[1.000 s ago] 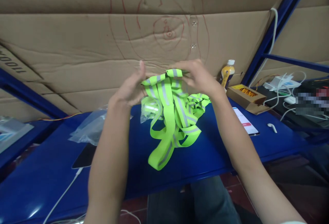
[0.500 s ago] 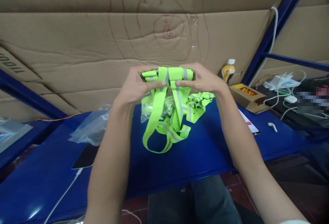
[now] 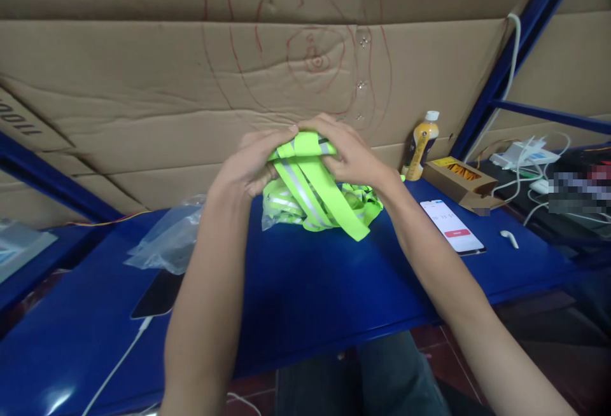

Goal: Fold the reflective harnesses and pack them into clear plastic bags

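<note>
Above tabletop (image 3: 310,289): straps (image 3: 310,187) bunched, two-handed

I see my left hand (image 3: 248,165) and right hand (image 3: 351,155) both closed on the neon straps, fingertips meeting over the folded top, probably so loose loops stay gathered.

A packing or storage workshop: flattened cardboard sheets (image 3: 143,85) line the wall behind the left hand (image 3: 248,168) and right hand (image 3: 351,155) clasping neon reflective straps (image 3: 310,193). Blue steel racking (image 3: 548,114) rises to their right, a blue metal bench (image 3: 310,289) lies beneath them, and clear plastic bags (image 3: 167,244) sit to their left.
</note>
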`<state>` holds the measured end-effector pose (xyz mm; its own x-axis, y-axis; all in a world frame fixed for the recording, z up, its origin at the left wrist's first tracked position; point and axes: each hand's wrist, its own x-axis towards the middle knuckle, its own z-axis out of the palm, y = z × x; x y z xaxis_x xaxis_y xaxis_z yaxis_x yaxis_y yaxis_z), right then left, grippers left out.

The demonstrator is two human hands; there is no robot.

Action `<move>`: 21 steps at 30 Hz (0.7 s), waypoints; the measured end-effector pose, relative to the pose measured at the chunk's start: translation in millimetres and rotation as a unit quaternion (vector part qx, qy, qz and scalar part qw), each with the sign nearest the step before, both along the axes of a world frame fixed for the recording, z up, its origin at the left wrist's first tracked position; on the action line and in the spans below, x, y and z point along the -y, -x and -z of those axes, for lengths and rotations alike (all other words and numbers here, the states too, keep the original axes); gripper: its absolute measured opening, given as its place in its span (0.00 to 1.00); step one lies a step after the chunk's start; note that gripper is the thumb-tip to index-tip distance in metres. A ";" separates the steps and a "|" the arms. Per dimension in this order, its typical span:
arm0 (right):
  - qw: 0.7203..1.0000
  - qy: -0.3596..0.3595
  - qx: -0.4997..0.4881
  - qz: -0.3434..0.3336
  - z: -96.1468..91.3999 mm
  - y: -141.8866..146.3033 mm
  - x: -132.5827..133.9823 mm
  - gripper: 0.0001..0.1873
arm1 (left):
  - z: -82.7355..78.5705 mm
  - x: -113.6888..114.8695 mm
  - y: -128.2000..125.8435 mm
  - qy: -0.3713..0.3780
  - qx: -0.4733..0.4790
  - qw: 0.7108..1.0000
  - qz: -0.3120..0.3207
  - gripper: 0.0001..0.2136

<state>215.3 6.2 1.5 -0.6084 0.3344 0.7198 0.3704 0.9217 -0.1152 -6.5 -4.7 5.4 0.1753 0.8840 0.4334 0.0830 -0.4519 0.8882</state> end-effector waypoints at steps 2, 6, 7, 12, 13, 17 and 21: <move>1.000 0.005 -0.011 -0.002 2.9 3.6 0.3 0.27 | 0.3 0.1 -1.5 0.010 0.023 1.000 -0.011 0.18; 0.997 0.035 -0.039 -0.049 4.5 8.7 -0.1 0.22 | 1.3 2.9 2.3 0.041 0.041 0.998 -0.002 0.17; 0.996 0.048 -0.050 -0.063 3.8 9.1 -0.8 0.22 | 1.2 3.5 3.7 0.033 0.045 0.998 -0.004 0.17; 0.982 0.130 -0.095 -0.099 -0.9 -3.4 -8.5 0.33 | -3.1 6.3 4.4 -0.133 -0.006 0.990 -0.049 0.24; 0.978 0.156 -0.082 -0.108 -1.0 -8.5 -10.3 0.34 | -4.1 7.5 2.2 -0.167 -0.035 0.984 -0.052 0.25; 0.952 0.262 0.021 -0.158 0.5 -27.1 -15.7 0.30 | -4.3 13.3 -14.1 -0.243 -0.153 0.957 -0.038 0.21; 0.955 0.256 0.033 -0.145 0.1 -31.4 -17.3 0.30 | 1.0 12.5 -32.0 -0.183 -0.145 0.971 -0.059 0.22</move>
